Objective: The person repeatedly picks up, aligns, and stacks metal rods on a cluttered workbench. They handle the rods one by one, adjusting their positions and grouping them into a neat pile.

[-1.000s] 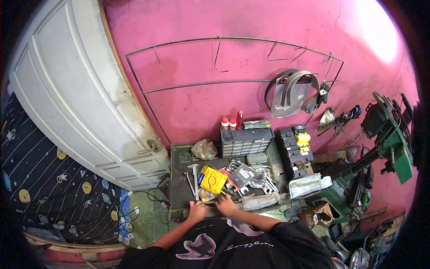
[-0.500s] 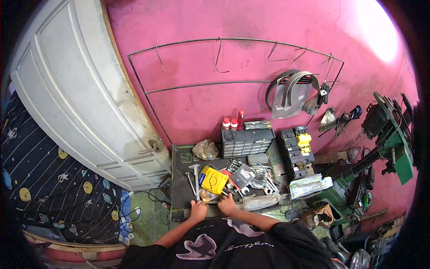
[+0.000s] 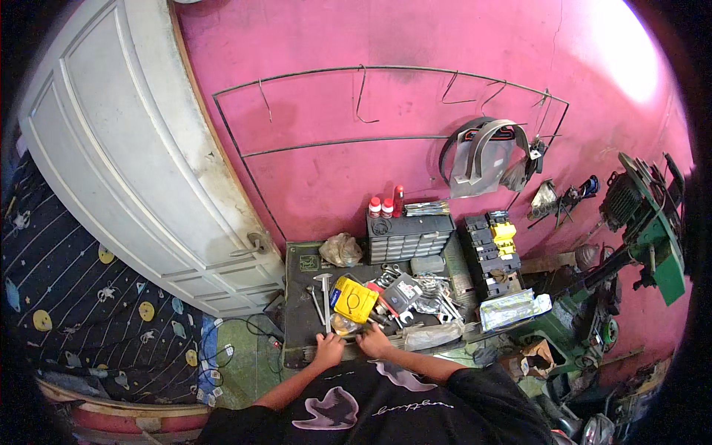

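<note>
My left hand (image 3: 329, 348) rests at the bench's front edge, its fingers curled beside the lower end of a steel vernier caliper (image 3: 325, 297). Whether they touch the caliper is too small to tell. To its right, my right hand (image 3: 375, 343) is also curled, with its fingertips by a dark, thin piece I cannot identify. Just beyond the hands lies a yellow case (image 3: 354, 300), with a small clear bag (image 3: 343, 323) at its lower edge. A wrench (image 3: 316, 302) lies left of the caliper. A grey-and-red box (image 3: 401, 294) lies right of the case.
Several wrenches (image 3: 437, 297) and a plastic-wrapped bundle (image 3: 432, 336) crowd the right of the bench. Behind stand a drawer cabinet (image 3: 410, 243) and a black-and-yellow case (image 3: 492, 252). A crumpled bag (image 3: 340, 250) sits back left, near the white door (image 3: 148, 163). Green machinery (image 3: 656, 252) stands right.
My right hand has shifted slightly left, toward my left hand. The left hand stays by the caliper's lower end, and the tools lie as before.
</note>
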Action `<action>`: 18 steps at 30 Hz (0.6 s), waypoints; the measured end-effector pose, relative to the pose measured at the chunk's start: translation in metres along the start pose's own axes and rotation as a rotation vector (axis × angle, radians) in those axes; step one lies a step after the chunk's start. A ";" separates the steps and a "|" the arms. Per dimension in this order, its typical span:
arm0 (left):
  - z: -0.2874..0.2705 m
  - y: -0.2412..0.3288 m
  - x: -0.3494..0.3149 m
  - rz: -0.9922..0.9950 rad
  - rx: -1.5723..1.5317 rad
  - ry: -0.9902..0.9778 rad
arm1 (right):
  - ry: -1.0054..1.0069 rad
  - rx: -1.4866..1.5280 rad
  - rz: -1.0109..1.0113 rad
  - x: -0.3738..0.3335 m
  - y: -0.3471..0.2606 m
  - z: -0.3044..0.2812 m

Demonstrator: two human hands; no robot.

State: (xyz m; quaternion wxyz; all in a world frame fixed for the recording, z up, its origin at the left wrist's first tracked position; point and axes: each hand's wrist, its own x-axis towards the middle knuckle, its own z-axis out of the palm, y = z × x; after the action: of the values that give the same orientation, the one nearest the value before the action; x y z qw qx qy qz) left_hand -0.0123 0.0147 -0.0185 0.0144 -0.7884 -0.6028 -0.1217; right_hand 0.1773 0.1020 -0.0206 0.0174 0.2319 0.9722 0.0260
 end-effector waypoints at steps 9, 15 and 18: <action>0.004 -0.002 0.000 -0.084 0.025 -0.125 | -0.151 -0.047 0.007 -0.004 0.001 -0.016; -0.001 0.000 0.009 -0.142 0.011 -0.243 | -0.176 0.008 0.140 -0.004 -0.001 -0.013; 0.000 0.003 0.010 -0.156 -0.008 -0.225 | -0.235 0.055 0.192 -0.001 -0.002 -0.015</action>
State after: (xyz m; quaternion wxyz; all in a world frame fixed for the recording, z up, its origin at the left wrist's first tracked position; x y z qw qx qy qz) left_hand -0.0073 0.0233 -0.0156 -0.0661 -0.7480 -0.6595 -0.0356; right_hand 0.1764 0.0994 -0.0053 0.1223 0.3257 0.9371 -0.0267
